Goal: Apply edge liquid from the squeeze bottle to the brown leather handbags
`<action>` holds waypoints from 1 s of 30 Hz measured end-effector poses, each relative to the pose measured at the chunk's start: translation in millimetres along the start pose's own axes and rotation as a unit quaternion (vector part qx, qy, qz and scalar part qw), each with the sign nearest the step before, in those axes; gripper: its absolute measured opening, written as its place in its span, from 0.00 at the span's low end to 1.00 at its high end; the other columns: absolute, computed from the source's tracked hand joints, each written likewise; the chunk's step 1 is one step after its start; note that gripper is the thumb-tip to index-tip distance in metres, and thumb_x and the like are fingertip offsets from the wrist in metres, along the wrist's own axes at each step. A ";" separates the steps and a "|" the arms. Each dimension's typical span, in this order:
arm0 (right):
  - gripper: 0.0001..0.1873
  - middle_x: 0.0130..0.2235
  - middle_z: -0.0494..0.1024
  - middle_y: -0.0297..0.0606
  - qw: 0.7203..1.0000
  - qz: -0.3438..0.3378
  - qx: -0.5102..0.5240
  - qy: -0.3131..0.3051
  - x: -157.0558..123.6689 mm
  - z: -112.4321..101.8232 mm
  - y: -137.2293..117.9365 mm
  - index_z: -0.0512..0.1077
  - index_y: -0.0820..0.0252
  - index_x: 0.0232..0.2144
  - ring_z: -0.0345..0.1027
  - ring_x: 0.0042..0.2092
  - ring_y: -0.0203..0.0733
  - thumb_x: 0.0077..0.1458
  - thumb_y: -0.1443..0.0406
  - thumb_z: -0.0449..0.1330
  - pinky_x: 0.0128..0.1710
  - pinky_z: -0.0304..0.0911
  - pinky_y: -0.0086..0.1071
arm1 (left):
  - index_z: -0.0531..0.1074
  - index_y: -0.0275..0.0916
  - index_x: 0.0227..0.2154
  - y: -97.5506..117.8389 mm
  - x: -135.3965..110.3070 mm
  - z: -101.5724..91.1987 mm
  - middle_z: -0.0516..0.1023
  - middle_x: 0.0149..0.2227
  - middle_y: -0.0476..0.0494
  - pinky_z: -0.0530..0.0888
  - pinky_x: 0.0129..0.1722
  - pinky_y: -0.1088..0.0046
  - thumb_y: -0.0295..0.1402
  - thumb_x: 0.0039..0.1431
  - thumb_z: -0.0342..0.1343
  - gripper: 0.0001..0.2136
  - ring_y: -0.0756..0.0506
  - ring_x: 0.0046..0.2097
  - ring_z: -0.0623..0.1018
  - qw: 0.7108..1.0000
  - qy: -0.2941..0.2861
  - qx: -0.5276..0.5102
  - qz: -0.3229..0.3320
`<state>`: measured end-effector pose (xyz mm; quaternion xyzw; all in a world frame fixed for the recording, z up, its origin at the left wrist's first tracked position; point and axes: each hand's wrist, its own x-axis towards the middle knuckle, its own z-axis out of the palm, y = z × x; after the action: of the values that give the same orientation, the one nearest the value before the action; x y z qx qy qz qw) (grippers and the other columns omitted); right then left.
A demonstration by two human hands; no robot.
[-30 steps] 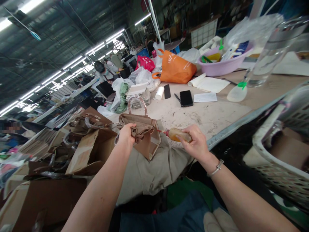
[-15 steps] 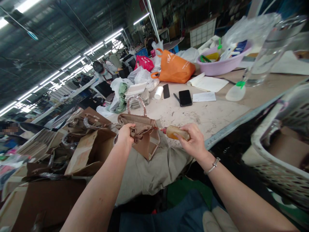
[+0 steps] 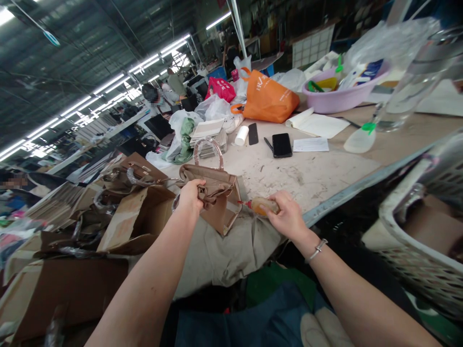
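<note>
My left hand [image 3: 190,196] is closed on the top flap of a small tan leather handbag [image 3: 220,202], which stands on a grey cloth [image 3: 224,250] at the table's near edge. The bag's handle [image 3: 207,150] is wrapped in clear film and arches above it. My right hand [image 3: 285,217] grips an amber squeeze bottle [image 3: 261,206] with a red nozzle. The nozzle points left and touches the bag's right side edge. A metal bracelet [image 3: 315,250] sits on my right wrist.
More tan bags and brown paper [image 3: 137,217] pile up at the left. On the table lie a black phone [image 3: 282,144], a white roll [image 3: 240,135], papers, an orange bag [image 3: 267,99], a lilac basin [image 3: 340,94] and a clear jar [image 3: 412,82]. A white basket [image 3: 423,241] stands at the right. People work farther back.
My right hand has slid the bottle a little lower and closer to me along the bag's edge. My left hand keeps its hold on the flap.
</note>
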<state>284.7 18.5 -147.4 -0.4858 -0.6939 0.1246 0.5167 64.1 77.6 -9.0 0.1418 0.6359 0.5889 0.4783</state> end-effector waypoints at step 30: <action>0.11 0.35 0.68 0.40 0.996 -0.080 -0.013 -0.023 -2.5 -2.0 -3.5 0.65 0.58 0.35 0.63 0.39 0.46 0.47 0.72 0.57 0.37 0.63 0.38 | 0.66 0.34 0.23 -2.6 6.7 -1.4 0.75 0.22 0.43 0.77 0.27 0.62 0.16 0.38 0.51 0.08 0.41 0.25 0.78 1.000 -0.001 -0.012 0.009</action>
<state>284.5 14.1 -145.7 -0.4319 -0.7440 0.0850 0.5028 60.7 81.0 -14.5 0.1419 0.6273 0.6004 0.4752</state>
